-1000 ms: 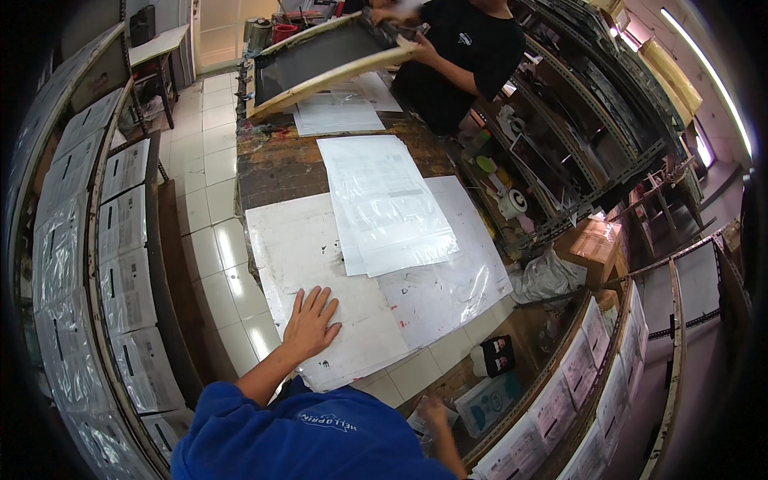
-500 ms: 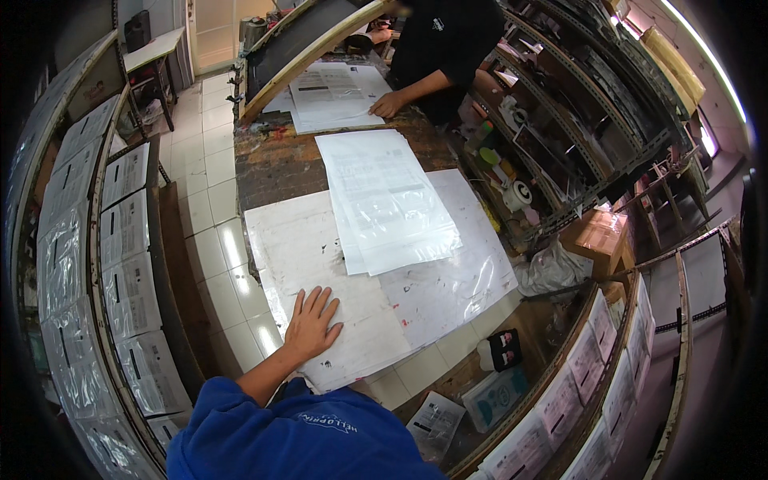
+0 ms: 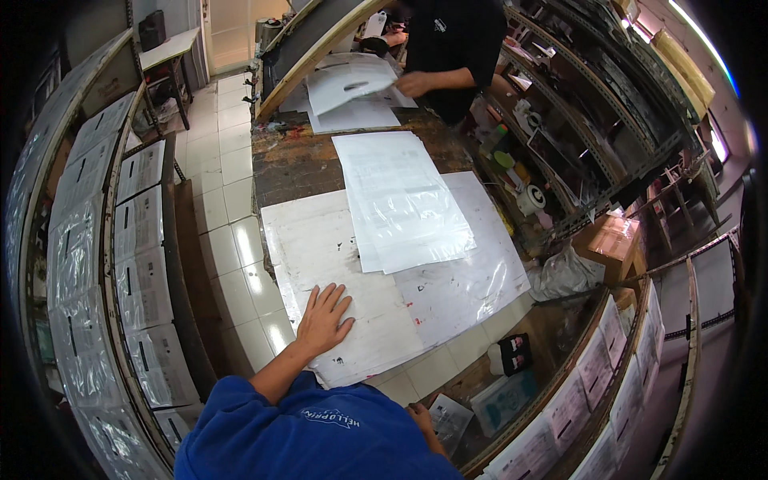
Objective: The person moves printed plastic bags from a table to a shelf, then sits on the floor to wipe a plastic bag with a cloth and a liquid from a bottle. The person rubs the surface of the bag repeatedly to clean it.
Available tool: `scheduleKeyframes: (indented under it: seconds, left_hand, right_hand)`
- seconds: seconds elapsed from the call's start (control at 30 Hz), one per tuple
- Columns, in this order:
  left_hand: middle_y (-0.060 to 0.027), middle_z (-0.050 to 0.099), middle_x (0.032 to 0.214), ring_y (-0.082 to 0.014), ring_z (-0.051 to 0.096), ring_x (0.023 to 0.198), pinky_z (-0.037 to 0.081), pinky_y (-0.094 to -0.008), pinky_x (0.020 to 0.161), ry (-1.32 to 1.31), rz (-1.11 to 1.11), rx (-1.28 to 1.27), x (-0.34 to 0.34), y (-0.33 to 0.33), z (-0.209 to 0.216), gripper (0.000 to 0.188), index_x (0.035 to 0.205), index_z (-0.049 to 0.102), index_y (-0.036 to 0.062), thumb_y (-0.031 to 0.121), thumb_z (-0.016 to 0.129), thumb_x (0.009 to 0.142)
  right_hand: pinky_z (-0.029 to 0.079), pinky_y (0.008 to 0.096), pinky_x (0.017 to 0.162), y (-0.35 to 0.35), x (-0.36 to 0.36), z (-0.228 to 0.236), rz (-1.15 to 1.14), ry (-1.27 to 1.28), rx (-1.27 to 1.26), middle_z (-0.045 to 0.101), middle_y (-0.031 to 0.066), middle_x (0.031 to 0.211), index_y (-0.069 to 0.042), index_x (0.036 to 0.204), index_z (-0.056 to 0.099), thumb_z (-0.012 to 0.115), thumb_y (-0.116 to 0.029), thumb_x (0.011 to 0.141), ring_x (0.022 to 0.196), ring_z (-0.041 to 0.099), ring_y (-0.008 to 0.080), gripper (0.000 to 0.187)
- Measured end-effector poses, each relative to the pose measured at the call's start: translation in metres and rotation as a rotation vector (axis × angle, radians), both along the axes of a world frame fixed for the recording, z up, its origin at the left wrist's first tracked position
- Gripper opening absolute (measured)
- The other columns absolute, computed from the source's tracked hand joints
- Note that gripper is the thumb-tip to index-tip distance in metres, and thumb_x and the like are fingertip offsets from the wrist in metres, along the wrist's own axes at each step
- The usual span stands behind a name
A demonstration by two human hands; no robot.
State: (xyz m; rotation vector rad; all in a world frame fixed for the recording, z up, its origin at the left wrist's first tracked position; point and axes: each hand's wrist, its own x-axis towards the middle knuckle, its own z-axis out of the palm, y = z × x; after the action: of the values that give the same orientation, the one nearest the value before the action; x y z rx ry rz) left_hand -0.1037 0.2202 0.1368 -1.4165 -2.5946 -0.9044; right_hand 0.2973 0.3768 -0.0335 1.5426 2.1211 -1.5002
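My left hand (image 3: 326, 320) lies flat, fingers spread, on a worn white sheet (image 3: 308, 240) covering the near end of the table. Beyond it sits a stack of clear-white printed plastic bags (image 3: 408, 204), which it does not touch. Low in the picture, beside my blue shirt, my right hand (image 3: 421, 418) is only partly visible. It is beside a flat printed plastic packet (image 3: 450, 422) on the lower shelf; whether its fingers hold anything is hidden.
Across the table a co-worker's hand (image 3: 414, 83) grips a white bag with a handle slot (image 3: 350, 85), below a raised wooden frame (image 3: 320, 60). Racks of printed bags (image 3: 146, 292) stand left and lower right (image 3: 560, 416). A cardboard box (image 3: 612, 238) is at right.
My right hand has come into view at the bottom. The co-worker has lifted a bag off the far pile. The view has shifted slightly; my left hand stays flat on the sheet.
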Motion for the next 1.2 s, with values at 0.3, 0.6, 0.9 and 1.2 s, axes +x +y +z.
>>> scheduleKeyframes:
  seconds: [0.3,0.6,0.9,1.2]
  left_hand:
    - [-0.0206,0.045,0.139,-0.0391,0.042,0.129,0.032,-0.0527,0.108,-0.150,0.117,0.376,-0.041,0.043,0.013,0.053,0.128,0.053,0.0026,0.016,0.069,0.080]
    - [-0.0143,0.057,0.112,-0.0310,0.050,0.113,0.033,-0.0501,0.105,0.189,0.150,-0.077,-0.098,0.058,0.013,0.034,0.111,0.059,0.0021,0.013,0.065,0.079]
    - [-0.0089,0.055,0.086,-0.0260,0.053,0.090,0.040,-0.0420,0.087,0.218,-0.042,0.087,-0.029,0.038,-0.012,0.005,0.079,0.057,0.0048,0.009,0.058,0.079]
    - [-0.0081,0.057,0.090,-0.0242,0.055,0.091,0.038,-0.0380,0.084,0.163,0.001,0.030,0.010,0.034,0.003,0.008,0.086,0.060,0.0045,0.009,0.058,0.079]
  right_hand:
    - [0.051,0.0355,0.087,-0.018,0.129,-0.156,0.029,-0.029,-0.020,0.069,0.0176,0.109,0.001,0.117,0.064,0.066,-0.025,0.089,0.100,0.067,0.0267,0.038]
    - [0.051,0.0388,0.088,-0.034,0.108,-0.117,0.072,-0.215,-0.014,0.068,0.0205,0.109,0.001,0.115,0.065,0.067,-0.034,0.088,0.104,0.066,0.0297,0.044]
    - [0.052,0.0374,0.084,-0.024,0.041,-0.032,0.039,0.030,0.097,0.067,0.0205,0.111,0.005,0.116,0.063,0.062,-0.024,0.090,0.096,0.068,0.0308,0.039]
    - [0.052,0.0359,0.083,-0.009,-0.037,0.067,-0.072,0.178,-0.110,0.064,0.0186,0.111,0.008,0.121,0.056,0.060,-0.021,0.093,0.097,0.065,0.0261,0.040]
